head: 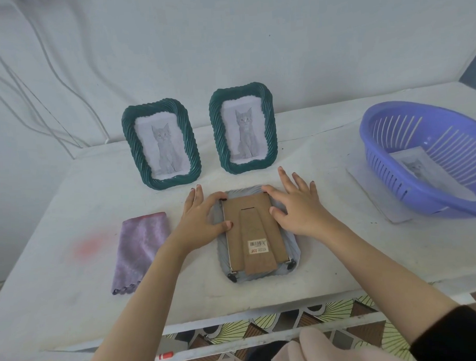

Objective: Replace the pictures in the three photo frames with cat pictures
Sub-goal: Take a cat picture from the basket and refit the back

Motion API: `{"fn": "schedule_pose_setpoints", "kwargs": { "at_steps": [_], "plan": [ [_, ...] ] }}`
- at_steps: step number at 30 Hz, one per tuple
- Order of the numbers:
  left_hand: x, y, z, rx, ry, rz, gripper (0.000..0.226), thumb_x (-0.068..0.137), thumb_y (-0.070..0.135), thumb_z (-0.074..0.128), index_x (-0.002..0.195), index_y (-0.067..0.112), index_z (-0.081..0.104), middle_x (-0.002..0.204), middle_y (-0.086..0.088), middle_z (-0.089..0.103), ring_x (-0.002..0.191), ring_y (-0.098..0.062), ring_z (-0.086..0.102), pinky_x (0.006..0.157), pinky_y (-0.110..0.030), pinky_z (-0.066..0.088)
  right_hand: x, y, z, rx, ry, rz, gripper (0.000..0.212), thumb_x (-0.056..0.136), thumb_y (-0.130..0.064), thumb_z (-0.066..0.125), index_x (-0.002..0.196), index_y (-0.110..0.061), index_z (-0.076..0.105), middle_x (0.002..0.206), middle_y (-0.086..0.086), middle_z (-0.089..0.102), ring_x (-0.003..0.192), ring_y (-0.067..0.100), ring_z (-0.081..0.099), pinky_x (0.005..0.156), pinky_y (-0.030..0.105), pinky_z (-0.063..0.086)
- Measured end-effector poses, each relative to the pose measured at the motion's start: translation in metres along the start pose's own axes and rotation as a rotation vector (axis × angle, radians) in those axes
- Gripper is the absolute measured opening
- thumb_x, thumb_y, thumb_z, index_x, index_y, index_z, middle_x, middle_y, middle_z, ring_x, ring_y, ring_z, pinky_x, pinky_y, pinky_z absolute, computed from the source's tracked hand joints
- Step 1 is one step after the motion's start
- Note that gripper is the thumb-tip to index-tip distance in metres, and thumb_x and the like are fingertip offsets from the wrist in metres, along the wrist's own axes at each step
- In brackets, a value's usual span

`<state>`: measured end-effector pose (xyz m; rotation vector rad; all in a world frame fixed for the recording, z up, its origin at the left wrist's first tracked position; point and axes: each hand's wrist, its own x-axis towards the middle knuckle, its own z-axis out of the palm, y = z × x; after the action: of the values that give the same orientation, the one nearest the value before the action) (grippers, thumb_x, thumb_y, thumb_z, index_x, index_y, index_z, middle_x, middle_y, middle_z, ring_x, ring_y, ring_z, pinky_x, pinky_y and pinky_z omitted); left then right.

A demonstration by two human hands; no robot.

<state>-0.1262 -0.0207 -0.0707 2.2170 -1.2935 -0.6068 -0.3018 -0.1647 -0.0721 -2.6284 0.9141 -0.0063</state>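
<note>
Two dark green twisted-rim photo frames stand upright at the back, the left frame (161,145) and the right frame (243,130), each showing a grey cat picture. A third, pale blue frame (293,248) lies face down in front of me, its brown cardboard back (253,228) and folded stand facing up. My left hand (203,216) rests on the frame's upper left corner, thumb on the cardboard edge. My right hand (297,205) presses on the upper right corner, fingers spread.
A folded purple cloth (140,248) lies left of the face-down frame. A purple plastic basket (430,157) at the right holds a printed picture (414,163) and sits on a white sheet (372,192). The white table edge (236,318) runs just in front.
</note>
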Motion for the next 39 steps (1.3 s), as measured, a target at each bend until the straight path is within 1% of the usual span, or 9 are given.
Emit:
{"fn": "schedule_pose_setpoints", "kwargs": {
  "at_steps": [9, 14, 18, 22, 24, 27, 31, 35, 39],
  "plan": [
    [-0.002, 0.001, 0.0, -0.01, 0.02, -0.011, 0.05, 0.08, 0.028, 0.068, 0.124, 0.039, 0.045, 0.155, -0.014, 0.002, 0.143, -0.021, -0.01, 0.113, -0.035, 0.003, -0.002, 0.002, -0.002, 0.072, 0.006, 0.009, 0.048, 0.095, -0.038, 0.043, 0.14, -0.043, 0.028, 0.157, 0.002, -0.012, 0.144, 0.028, -0.007, 0.113, 0.053, -0.006],
    [-0.019, 0.0, 0.01, -0.007, 0.188, 0.132, 0.036, 0.084, 0.023, 0.065, 0.115, 0.038, 0.056, 0.152, -0.005, 0.025, 0.141, -0.019, 0.015, 0.109, -0.023, 0.011, -0.022, 0.005, -0.001, 0.249, 0.071, -0.121, 0.049, 0.091, -0.038, 0.053, 0.137, -0.041, 0.037, 0.157, -0.003, -0.004, 0.145, 0.022, -0.003, 0.117, 0.045, 0.002],
    [-0.04, 0.001, 0.019, -0.137, 0.229, 0.217, 0.029, 0.083, 0.05, 0.046, 0.11, 0.056, 0.051, 0.145, 0.004, 0.037, 0.138, -0.013, 0.024, 0.108, -0.026, 0.018, -0.046, 0.011, 0.001, 0.395, 0.055, -0.218, 0.044, 0.086, -0.038, 0.061, 0.126, -0.049, 0.046, 0.152, -0.02, -0.003, 0.143, 0.01, -0.003, 0.114, 0.034, 0.008],
    [-0.06, -0.002, 0.023, -0.075, 0.087, 0.3, 0.036, 0.077, 0.066, 0.047, 0.112, 0.061, 0.051, 0.149, 0.014, 0.026, 0.139, -0.002, 0.014, 0.109, -0.024, 0.014, -0.062, 0.02, 0.002, 0.372, -0.027, -0.256, 0.045, 0.079, -0.049, 0.064, 0.119, -0.058, 0.045, 0.153, -0.024, -0.004, 0.14, -0.002, -0.009, 0.113, 0.031, 0.006],
    [-0.067, -0.005, 0.024, -0.01, 0.022, 0.32, 0.041, 0.072, 0.075, 0.045, 0.111, 0.063, 0.05, 0.151, 0.012, 0.021, 0.14, -0.005, 0.011, 0.112, -0.029, 0.013, -0.065, 0.023, 0.001, 0.34, -0.066, -0.259, 0.045, 0.074, -0.056, 0.066, 0.114, -0.062, 0.047, 0.153, -0.026, -0.004, 0.139, -0.004, -0.011, 0.115, 0.032, 0.006],
    [-0.069, -0.007, 0.019, 0.062, -0.076, 0.279, 0.049, 0.067, 0.072, 0.051, 0.114, 0.069, 0.04, 0.155, 0.01, 0.008, 0.143, -0.01, -0.002, 0.116, -0.037, 0.005, -0.067, 0.025, -0.001, 0.35, -0.095, -0.245, 0.047, 0.067, -0.059, 0.07, 0.109, -0.065, 0.048, 0.152, -0.027, -0.004, 0.139, -0.006, -0.01, 0.115, 0.031, 0.006],
    [-0.064, -0.003, 0.008, 0.155, -0.174, 0.242, 0.053, 0.061, 0.07, 0.05, 0.112, 0.074, 0.036, 0.151, 0.017, -0.011, 0.139, -0.006, -0.017, 0.114, -0.034, -0.007, -0.065, 0.023, -0.006, 0.314, -0.113, -0.249, 0.049, 0.064, -0.059, 0.072, 0.109, -0.062, 0.051, 0.151, -0.028, -0.004, 0.139, -0.005, -0.009, 0.116, 0.033, 0.006],
    [-0.06, 0.001, 0.002, 0.218, -0.211, 0.288, 0.06, 0.056, 0.077, 0.054, 0.114, 0.067, 0.041, 0.151, 0.017, -0.012, 0.135, 0.001, -0.023, 0.108, -0.025, -0.017, -0.062, 0.017, -0.015, 0.21, -0.135, -0.28, 0.056, 0.064, -0.059, 0.073, 0.116, -0.049, 0.057, 0.149, -0.027, -0.008, 0.135, -0.006, -0.009, 0.114, 0.029, 0.004],
    [-0.057, 0.005, 0.001, 0.276, -0.222, 0.307, 0.058, 0.06, 0.074, 0.044, 0.117, 0.063, 0.039, 0.152, 0.015, -0.003, 0.134, 0.002, -0.014, 0.107, -0.022, -0.016, -0.06, 0.013, -0.02, 0.147, -0.139, -0.321, 0.056, 0.065, -0.06, 0.071, 0.117, -0.043, 0.06, 0.151, -0.024, -0.007, 0.136, -0.005, -0.01, 0.115, 0.029, 0.003]
  ]
}}
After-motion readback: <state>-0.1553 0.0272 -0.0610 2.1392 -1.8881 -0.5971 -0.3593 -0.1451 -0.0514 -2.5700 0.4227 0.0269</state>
